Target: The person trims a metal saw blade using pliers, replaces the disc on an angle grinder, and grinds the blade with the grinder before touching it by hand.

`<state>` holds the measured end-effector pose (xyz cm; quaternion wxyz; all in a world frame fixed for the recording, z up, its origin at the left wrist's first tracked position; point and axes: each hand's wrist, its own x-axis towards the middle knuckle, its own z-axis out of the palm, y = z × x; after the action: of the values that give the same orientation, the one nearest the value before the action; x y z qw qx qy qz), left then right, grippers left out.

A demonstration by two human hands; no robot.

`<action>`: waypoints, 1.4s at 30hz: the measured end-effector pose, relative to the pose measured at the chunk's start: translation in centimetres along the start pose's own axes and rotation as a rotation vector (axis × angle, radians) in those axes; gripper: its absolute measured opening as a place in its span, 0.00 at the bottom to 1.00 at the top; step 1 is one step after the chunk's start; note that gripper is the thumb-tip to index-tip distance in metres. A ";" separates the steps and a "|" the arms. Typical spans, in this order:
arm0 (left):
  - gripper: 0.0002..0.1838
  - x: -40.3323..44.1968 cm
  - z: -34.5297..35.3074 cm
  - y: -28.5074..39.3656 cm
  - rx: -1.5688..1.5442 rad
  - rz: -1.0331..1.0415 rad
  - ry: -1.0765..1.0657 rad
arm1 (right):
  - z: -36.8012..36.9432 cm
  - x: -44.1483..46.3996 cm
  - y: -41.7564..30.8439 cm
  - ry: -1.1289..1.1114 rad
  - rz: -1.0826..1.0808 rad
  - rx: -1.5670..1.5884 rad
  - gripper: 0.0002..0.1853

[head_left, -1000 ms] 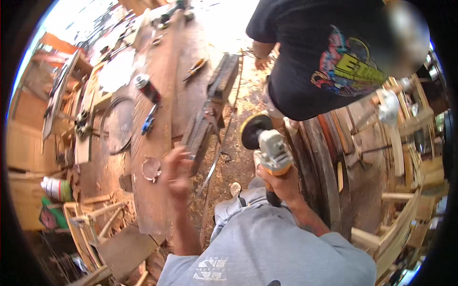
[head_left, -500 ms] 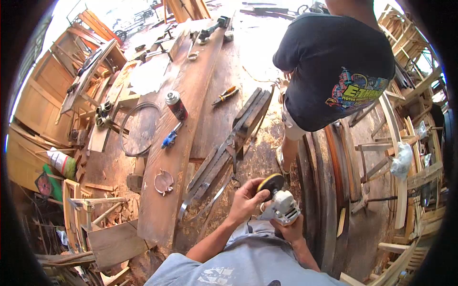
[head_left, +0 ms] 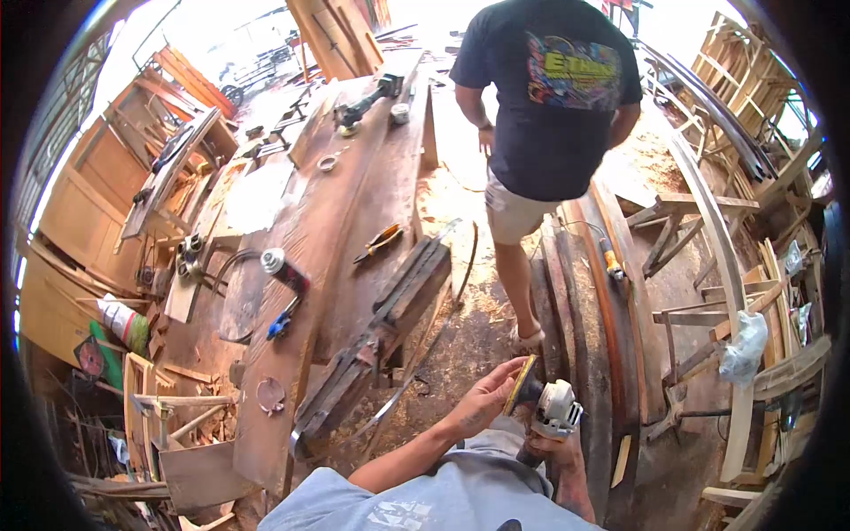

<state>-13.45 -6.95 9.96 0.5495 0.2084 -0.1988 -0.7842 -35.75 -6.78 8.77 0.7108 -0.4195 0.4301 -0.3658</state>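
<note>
— Grips, quick?
— My right grip (head_left: 555, 449) is wrapped round the grinder (head_left: 558, 409), below its head. My left grip (head_left: 482, 398) has fingertips at the disc (head_left: 522, 387); pinching or just resting there, can't tell.
— Grinder's where? Why like that?
— Low, in front of my grey shirt (head_left: 416, 496), head end up. Right probably carries the weight, left likely steadies the disc, whose face turns toward it.
— Looks?
— Pale head, dark slots; disc dark-backed, yellowish at the edge, seen nearly edge-on.
— Nearby?
— Pliers (head_left: 379, 243) and spray can (head_left: 283, 270) sit on the table (head_left: 341, 208), off to my left, well apart from both grips, presumably to keep them clear.
</note>
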 end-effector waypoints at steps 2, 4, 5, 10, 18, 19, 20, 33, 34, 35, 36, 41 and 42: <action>0.29 2.3 0.9 0.0 0.108 -0.007 0.066 | -2.2 1.3 -0.2 -0.004 0.030 0.014 0.32; 0.29 4.4 1.2 -0.5 0.171 0.055 0.137 | -3.4 2.8 -1.6 -0.039 0.003 -0.023 0.30; 0.28 5.2 1.2 -0.7 0.227 0.056 0.172 | -3.8 3.2 -1.9 0.008 0.021 0.008 0.30; 0.23 7.9 1.9 -0.1 0.377 0.073 0.336 | -4.0 5.1 -4.5 -0.003 0.073 0.006 0.29; 0.17 11.9 -1.0 2.3 0.131 -0.206 0.658 | -5.0 11.3 -3.4 -0.134 -0.043 -0.318 0.30; 0.17 12.5 -1.8 2.1 0.096 -0.171 0.674 | -5.3 12.3 -3.7 -0.156 -0.005 -0.339 0.30; 0.17 13.2 -2.5 1.8 0.061 -0.144 0.688 | -5.7 13.2 -3.9 -0.172 0.037 -0.359 0.31; 0.14 31.6 -6.3 8.2 0.106 0.116 0.638 | -6.4 29.1 -10.5 -0.016 -0.131 -0.311 0.32; 0.15 32.2 -7.8 8.3 0.198 0.105 0.630 | -6.7 29.7 -10.8 -0.030 -0.084 -0.352 0.40; 0.15 33.1 -5.1 10.3 0.106 0.114 0.710 | -7.1 30.7 -11.2 -0.087 -0.072 -0.408 0.40; 0.15 34.3 -4.7 10.3 0.083 0.170 0.789 | -7.1 31.4 -12.2 -0.064 -0.132 -0.459 0.37; 0.17 38.3 -4.8 10.0 0.129 0.075 0.746 | -10.2 33.5 -11.0 0.020 -0.101 -0.495 0.26; 0.16 38.8 -4.7 9.9 0.181 0.074 0.712 | -11.1 33.8 -11.1 0.005 -0.050 -0.460 0.27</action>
<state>-15.15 -47.16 7.22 0.5917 0.5087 -0.0713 -0.6214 -35.48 -43.92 5.47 0.5862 -0.5799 0.4935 -0.2767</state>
